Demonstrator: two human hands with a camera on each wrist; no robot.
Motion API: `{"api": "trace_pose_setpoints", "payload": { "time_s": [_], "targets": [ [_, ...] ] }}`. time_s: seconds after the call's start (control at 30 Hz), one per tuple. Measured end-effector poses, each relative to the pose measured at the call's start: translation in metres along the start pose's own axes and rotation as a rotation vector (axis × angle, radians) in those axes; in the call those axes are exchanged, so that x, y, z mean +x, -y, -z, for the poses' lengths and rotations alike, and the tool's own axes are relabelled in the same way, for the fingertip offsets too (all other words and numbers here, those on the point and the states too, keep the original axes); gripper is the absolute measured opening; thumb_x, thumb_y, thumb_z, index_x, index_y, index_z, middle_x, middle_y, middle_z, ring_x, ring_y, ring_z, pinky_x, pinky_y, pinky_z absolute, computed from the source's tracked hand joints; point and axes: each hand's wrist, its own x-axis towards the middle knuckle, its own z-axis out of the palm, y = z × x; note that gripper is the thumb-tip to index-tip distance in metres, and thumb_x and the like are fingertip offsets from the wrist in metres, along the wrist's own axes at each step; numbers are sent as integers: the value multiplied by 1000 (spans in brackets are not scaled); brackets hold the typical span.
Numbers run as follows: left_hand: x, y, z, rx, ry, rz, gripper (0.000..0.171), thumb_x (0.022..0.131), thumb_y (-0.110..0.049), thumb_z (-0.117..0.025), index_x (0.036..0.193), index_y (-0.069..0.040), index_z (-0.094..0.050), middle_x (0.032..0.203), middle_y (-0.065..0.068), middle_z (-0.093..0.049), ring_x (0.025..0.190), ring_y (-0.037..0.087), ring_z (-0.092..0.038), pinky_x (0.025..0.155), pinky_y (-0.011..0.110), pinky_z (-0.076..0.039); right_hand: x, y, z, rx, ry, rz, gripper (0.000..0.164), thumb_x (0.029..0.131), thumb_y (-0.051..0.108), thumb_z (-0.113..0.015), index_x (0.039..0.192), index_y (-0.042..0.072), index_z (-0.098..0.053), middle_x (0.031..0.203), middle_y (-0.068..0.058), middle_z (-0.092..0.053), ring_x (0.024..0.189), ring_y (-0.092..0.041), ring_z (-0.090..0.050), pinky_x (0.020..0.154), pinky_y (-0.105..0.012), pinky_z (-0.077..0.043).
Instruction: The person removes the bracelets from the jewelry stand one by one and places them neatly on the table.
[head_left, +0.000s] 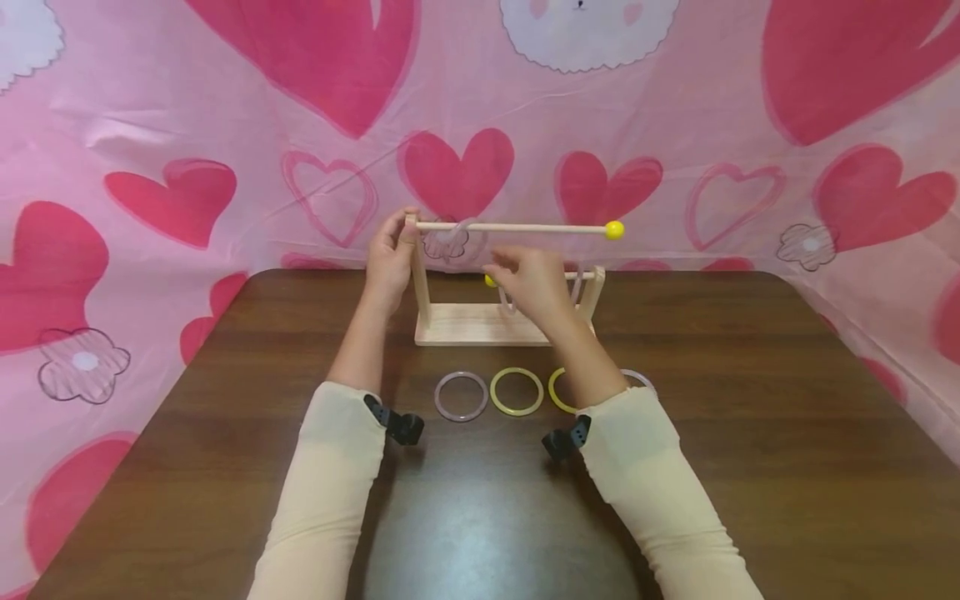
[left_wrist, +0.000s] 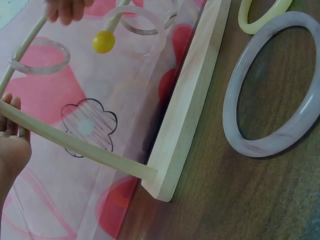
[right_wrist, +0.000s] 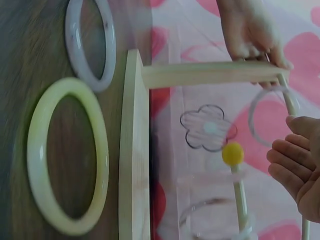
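Note:
A wooden stand (head_left: 480, 325) has posts with a higher rod (head_left: 540, 228) and a lower rod (right_wrist: 241, 195), each tipped with a yellow ball. My left hand (head_left: 390, 262) grips the top of the left post (left_wrist: 75, 143), fingers curled behind it. Beside the higher rod is my right hand (head_left: 536, 283), fingers loosely bent and holding nothing visible; its thumb is close to the rod. A pale lavender bangle (left_wrist: 42, 70) hangs on the higher rod near the left post. On the lower rod hang a pale pink bangle (head_left: 508, 309) and a greyish bangle (head_left: 577, 287).
In front of the stand, bangles lie in a row on the brown table (head_left: 465, 500): lavender (left_wrist: 231, 100), pale yellow (right_wrist: 37, 155), yellow (head_left: 553, 392), and a pale one (head_left: 640, 377) partly behind my right forearm. A pink heart-patterned cloth (head_left: 300, 100) hangs behind.

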Motion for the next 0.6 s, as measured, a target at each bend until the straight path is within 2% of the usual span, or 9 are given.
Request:
{"api": "trace_pose_setpoints", "payload": {
  "time_s": [0.17,0.37,0.53,0.6],
  "targets": [
    [0,0,2,2,5,-13,50,86,-28,-50,121,8,-49,105,9,-59,95,10,-52,89,28,-40,9,10,-15,37,-54,38,26,83,21,-70,103,5,-71,96,-7,-69,83,-20,-66,74,-32,-50],
    [0,2,0,-9,23,-17,49,87,-26,-49,121,9,-48,107,13,-58,93,9,-52,88,28,-40,13,20,-28,55,-118,59,25,82,23,-71,99,5,-72,89,-8,-70,76,-20,-65,68,-31,-49],
    [-1,1,2,-5,27,-4,53,84,-33,-50,120,6,-50,102,-1,-59,95,11,-51,89,29,-39,18,28,-37,34,-154,90,25,81,27,-73,96,7,-74,84,-6,-70,71,-18,-64,65,-30,-48],
    [-1,0,3,-5,28,-1,53,84,-34,-50,120,5,-50,102,-1,-59,96,12,-52,90,29,-39,20,30,-39,17,-162,91,26,81,29,-73,96,9,-74,84,-5,-70,70,-18,-64,64,-31,-48]
  ]
}}
